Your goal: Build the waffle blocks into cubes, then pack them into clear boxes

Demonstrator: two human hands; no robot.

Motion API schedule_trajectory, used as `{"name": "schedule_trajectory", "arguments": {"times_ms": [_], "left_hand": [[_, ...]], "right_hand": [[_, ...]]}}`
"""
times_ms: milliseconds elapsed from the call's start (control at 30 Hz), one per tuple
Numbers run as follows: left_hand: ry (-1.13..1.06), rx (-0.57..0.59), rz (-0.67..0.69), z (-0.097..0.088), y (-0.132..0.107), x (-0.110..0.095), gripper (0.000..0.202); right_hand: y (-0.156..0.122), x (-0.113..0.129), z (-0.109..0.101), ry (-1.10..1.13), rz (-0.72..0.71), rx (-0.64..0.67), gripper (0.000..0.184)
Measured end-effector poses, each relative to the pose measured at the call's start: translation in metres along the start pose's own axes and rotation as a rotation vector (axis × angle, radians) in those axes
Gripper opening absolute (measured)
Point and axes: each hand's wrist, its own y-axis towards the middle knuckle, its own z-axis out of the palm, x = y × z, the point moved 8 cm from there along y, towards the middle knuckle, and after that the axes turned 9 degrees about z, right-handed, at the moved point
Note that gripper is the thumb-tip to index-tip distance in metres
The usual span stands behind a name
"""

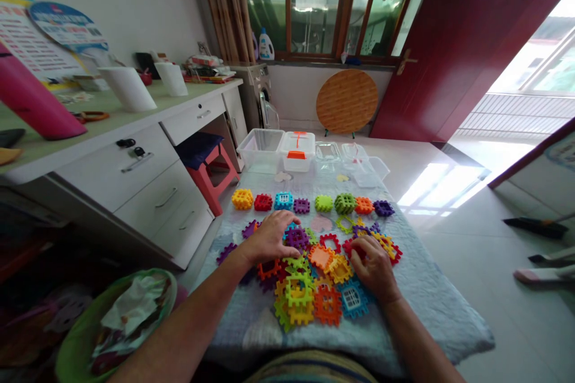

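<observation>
My left hand (272, 236) is over the left of a pile of toothed plastic building tiles, thumb and fingers spread apart. A purple tile (297, 238) lies between its fingertips; I see no firm grip on it. On the right of the pile, my right hand (374, 264) has its fingers curled together at a red toothed tile (347, 246), mostly hidden by them. Between the hands lie an orange tile (321, 257) and a yellow tile (340, 269). Closer to me are a lime-green tile (300, 291), an orange-red frame tile (327, 304) and a blue window tile (354, 298).
Beyond the pile runs a row of tile blocks, among them a yellow block (242, 198) and a dark purple block (384, 208). Clear plastic boxes (260, 152) and a lidded box with orange clips (298, 152) stand at the far table end. A pink stool (211, 173) is at left.
</observation>
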Motion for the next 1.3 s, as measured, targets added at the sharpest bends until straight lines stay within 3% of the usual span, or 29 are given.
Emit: {"name": "schedule_trajectory", "arguments": {"times_ms": [133,300,533,667,933,1100,1300], "left_hand": [[0.058,0.104,-0.079,0.009,0.005,0.012,0.068],[0.086,0.146,-0.102,0.013,0.007,0.008,0.055],[0.057,0.163,0.08,0.003,0.011,-0.01,0.054],[0.116,0.3,0.196,0.004,0.015,-0.021,0.063],[0.268,0.497,0.233,0.017,0.026,-0.03,0.058],[0.318,0.519,0.271,0.021,0.03,-0.031,0.049],[0.37,0.545,0.306,0.022,0.033,-0.039,0.052]], "right_hand": [[0.0,-0.001,0.001,-0.004,0.0,0.008,0.009],[0.0,-0.001,0.002,-0.011,-0.001,0.01,0.009],[0.0,-0.002,0.0,-0.003,-0.001,-0.008,0.009],[-0.001,-0.003,0.001,-0.004,-0.015,-0.017,0.008],[-0.001,-0.004,0.003,0.004,-0.012,-0.016,0.007],[-0.001,-0.006,0.004,-0.008,-0.012,-0.015,0.006],[-0.001,-0.005,0.002,-0.016,0.005,-0.016,0.008]]}}
